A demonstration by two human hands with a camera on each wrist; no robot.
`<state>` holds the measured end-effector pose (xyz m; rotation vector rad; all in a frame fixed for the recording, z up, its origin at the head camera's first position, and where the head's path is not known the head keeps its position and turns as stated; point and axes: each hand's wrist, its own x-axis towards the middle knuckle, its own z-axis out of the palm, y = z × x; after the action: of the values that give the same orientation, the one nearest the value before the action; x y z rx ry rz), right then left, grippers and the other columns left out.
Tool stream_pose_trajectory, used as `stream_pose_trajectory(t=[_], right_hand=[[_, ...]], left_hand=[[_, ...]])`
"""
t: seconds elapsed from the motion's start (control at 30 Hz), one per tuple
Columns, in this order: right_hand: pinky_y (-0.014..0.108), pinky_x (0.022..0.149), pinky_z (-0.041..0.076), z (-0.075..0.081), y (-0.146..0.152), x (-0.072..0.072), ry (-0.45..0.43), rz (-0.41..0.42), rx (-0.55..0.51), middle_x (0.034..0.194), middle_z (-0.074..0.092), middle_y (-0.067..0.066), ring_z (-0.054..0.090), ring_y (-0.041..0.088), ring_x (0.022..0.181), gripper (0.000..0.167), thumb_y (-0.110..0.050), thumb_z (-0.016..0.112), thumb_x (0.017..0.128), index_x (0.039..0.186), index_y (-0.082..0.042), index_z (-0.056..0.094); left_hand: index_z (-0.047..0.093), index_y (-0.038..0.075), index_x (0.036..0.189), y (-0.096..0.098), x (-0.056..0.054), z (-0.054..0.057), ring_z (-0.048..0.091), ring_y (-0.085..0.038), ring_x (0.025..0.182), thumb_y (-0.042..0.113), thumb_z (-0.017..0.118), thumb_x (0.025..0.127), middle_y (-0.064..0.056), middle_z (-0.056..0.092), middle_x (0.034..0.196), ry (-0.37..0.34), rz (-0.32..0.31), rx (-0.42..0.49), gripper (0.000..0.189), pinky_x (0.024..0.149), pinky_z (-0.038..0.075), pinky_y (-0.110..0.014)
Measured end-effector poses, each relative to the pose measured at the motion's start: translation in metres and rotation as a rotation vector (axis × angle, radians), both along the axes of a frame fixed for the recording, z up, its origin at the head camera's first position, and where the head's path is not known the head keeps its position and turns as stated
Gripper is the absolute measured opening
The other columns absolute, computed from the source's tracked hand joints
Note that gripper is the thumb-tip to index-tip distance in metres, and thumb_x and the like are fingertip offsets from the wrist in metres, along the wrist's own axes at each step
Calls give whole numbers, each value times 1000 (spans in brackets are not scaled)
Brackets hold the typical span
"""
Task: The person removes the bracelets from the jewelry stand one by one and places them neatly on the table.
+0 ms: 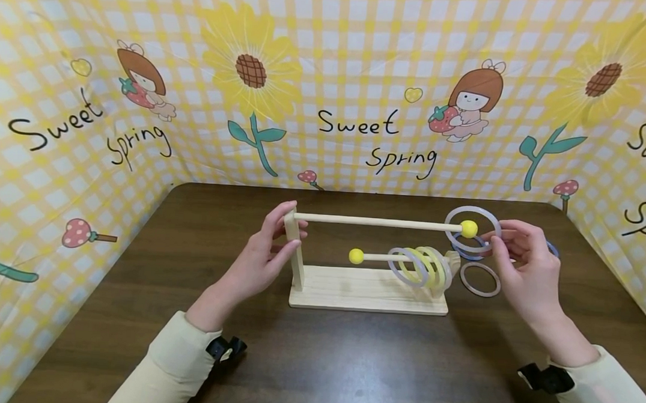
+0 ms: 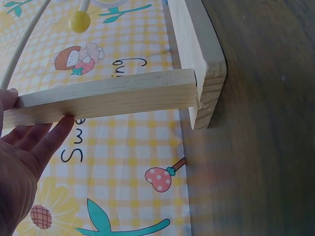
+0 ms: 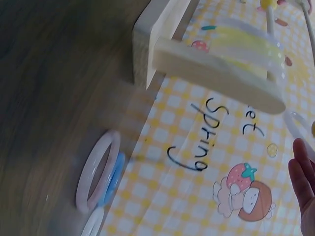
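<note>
My left hand (image 1: 256, 252) grips the top of the tall wooden post (image 1: 296, 266), thumb on the near side and fingers on the far side. From that post a long rod (image 1: 376, 222) runs right, ending in a yellow ball (image 1: 468, 229). My right hand (image 1: 531, 277) pinches a pale translucent ring (image 1: 473, 208) between thumb and fingers; the ring encircles the ball in the head view. Below, a shorter rod (image 1: 374, 257) with its own yellow ball (image 1: 356, 256) carries several yellow and pale rings (image 1: 427, 275). Both posts rise from a wooden base (image 1: 346, 289).
A pinkish ring (image 1: 479, 295) lies on the brown table (image 1: 348, 359) right of the base, with a blue ring (image 3: 117, 174) and a white ring (image 3: 91, 223) beside it. Another blue ring (image 1: 554, 249) shows behind my right hand. Checked cloth (image 1: 351, 58) walls the back and sides.
</note>
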<state>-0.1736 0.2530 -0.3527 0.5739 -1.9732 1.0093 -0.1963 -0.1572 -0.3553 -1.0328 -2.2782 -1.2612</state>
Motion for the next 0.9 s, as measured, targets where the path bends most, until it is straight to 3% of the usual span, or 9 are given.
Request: stream_pose_trajectory(t=[0.3, 0.6, 0.9], right_hand=[[6, 69, 46, -1, 20, -6, -37, -38, -12, 95, 63, -19, 60, -13, 75, 38, 24, 59, 81, 117, 15, 51], [4, 70, 45, -12, 49, -12, -101, -58, 29, 95, 60, -26, 60, -13, 73, 36, 21, 58, 85, 119, 13, 50], [5, 61, 46, -24, 87, -13, -235, -73, 46, 89, 59, -27, 58, -13, 67, 29, 16, 55, 91, 119, 12, 48]], left_hand=[[22, 14, 146, 0, 0, 0, 62, -27, 106, -7, 57, 94, -13, 58, 120, 7, 5, -9, 66, 73, 57, -40], [22, 15, 146, 0, 0, -2, 62, -25, 106, -6, 57, 94, -12, 57, 119, 2, 11, -6, 66, 74, 57, -39], [22, 16, 146, 1, 1, -3, 62, -25, 105, -6, 56, 95, -12, 58, 119, -1, 16, -2, 65, 72, 57, -42]])
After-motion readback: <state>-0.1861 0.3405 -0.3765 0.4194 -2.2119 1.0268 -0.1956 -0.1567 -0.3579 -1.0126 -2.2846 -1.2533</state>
